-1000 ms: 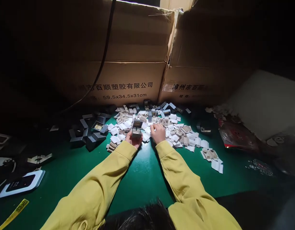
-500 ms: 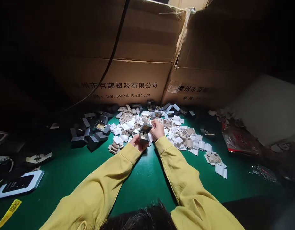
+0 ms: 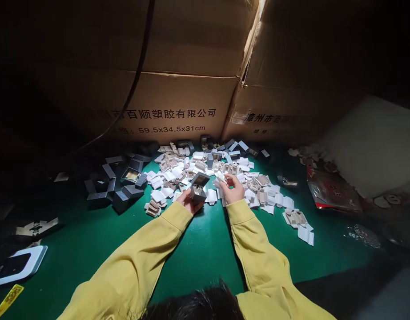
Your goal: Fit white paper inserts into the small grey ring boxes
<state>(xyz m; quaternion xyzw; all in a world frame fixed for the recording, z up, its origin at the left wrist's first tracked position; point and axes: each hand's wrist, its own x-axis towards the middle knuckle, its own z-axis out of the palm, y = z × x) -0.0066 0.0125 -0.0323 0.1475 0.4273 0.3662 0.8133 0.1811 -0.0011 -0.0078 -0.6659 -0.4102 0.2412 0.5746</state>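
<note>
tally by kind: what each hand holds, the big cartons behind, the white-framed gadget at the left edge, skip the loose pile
open grey box, in the left hand: 1
white card piece, in the right hand: 1
cardboard cartons: 2
white-framed gadget: 1
total: 5
</note>
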